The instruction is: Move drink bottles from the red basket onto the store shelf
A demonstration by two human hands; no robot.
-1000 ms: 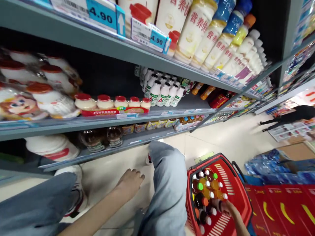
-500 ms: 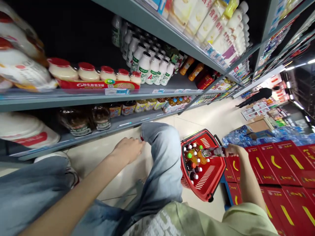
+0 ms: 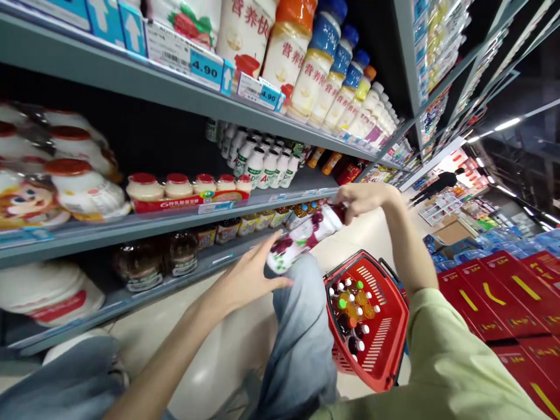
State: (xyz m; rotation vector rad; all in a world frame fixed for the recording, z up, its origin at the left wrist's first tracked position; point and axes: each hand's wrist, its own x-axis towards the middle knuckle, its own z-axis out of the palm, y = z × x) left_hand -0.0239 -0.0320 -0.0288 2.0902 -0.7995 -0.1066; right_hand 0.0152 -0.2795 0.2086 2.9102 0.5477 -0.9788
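Note:
My right hand (image 3: pixel 365 199) grips the cap end of a white drink bottle with a purple grape label (image 3: pixel 304 236), held tilted in the air in front of the shelves. The fingers of my left hand (image 3: pixel 249 277) are spread open and touch the bottle's base from below. Down to the right on the floor stands a red shopping basket (image 3: pixel 385 344) with several small bottles with coloured caps inside. My knee in grey jeans (image 3: pixel 297 326) is between the hands and the basket.
Grey shelves (image 3: pixel 144 219) on the left carry red-capped yoghurt cups (image 3: pixel 186 186), white AD bottles (image 3: pixel 262 166), large bottles above (image 3: pixel 306 70) and jars on the low shelf (image 3: pixel 175 254). Red crates (image 3: pixel 494 291) stand at the right. A person (image 3: pixel 437 184) stands far down the aisle.
My right hand lifted a bottle out of the basket and carried it left and up towards the shelves. My left hand rose from beside my knee to meet the bottle's base.

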